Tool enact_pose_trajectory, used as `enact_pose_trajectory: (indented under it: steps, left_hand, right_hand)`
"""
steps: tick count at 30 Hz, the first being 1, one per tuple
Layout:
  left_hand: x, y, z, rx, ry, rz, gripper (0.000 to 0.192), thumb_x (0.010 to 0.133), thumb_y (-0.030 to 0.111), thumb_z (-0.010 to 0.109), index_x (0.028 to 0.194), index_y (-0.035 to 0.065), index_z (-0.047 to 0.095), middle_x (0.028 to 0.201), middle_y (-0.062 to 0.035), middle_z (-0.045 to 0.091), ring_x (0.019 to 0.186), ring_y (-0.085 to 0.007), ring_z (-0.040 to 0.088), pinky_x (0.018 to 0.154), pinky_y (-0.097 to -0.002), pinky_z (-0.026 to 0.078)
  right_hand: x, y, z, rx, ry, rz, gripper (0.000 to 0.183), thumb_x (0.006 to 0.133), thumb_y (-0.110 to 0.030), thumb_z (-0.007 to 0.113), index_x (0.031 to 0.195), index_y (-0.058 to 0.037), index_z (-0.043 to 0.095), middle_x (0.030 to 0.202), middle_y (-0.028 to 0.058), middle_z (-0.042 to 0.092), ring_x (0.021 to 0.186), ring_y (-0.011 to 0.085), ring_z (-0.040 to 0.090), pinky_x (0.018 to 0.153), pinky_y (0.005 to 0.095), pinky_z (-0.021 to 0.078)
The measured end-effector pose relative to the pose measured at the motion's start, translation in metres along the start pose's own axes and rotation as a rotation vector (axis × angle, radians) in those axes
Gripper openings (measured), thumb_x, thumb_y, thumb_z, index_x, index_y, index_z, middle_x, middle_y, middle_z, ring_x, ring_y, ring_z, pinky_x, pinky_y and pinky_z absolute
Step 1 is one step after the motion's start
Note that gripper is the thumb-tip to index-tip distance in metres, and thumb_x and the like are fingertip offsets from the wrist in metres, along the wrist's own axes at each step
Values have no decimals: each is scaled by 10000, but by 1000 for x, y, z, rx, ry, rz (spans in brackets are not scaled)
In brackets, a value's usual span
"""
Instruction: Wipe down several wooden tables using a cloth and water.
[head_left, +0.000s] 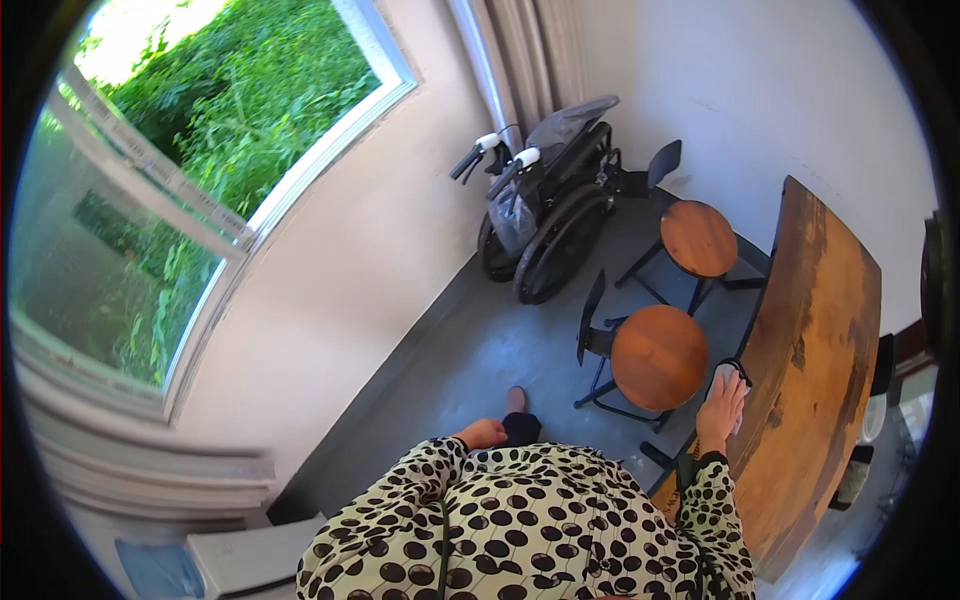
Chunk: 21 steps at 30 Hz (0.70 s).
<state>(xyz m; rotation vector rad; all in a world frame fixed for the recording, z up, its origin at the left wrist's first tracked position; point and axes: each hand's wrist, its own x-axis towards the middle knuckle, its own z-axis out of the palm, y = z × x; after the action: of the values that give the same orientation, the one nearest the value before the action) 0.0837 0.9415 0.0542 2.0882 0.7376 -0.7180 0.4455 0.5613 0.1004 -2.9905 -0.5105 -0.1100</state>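
Observation:
My right hand (721, 412) lies with fingers extended on a grey cloth (727, 372) at the near-left edge of a long wooden table (817, 330). The cloth has a dark edge and shows beyond my fingertips and beside them. Dark, worn patches mark the brown tabletop. My left hand (482, 434) hangs in front of my body above the floor, its fingers curled; no object shows in it. A chair with a round wooden seat (659, 358) stands just left of the cloth.
A second round-seated chair (699, 238) stands farther back beside the table. A folded wheelchair (555, 202), partly wrapped in plastic, is by the curtain (525, 60) in the corner. Left is a window (247, 232) in the wall. A white box-like object (251, 555) stands at lower left.

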Motion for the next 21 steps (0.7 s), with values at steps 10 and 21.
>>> enact_pose_trajectory:
  steps: [10,21]
  left_hand:
    - [64,-57,-201,145,49,10,405,845,393,601,1071,73,704,988,-141,717,943,-339,668,861,-400,513]
    - [156,9,-296,-16,-163,89,327,905,279,636,1102,19,648,769,-39,650,643,-134,619,552,-259,485]
  right_hand:
    - [-47,-23,-9,-23,5,414,618,881,-121,568,1465,-149,367,1551,109,307,1433,350,263,1124,493,269]
    - [-79,-50,-2,-88,56,669,563,904,-156,570,1444,-150,410,1530,114,344,1414,359,298,1105,481,307]
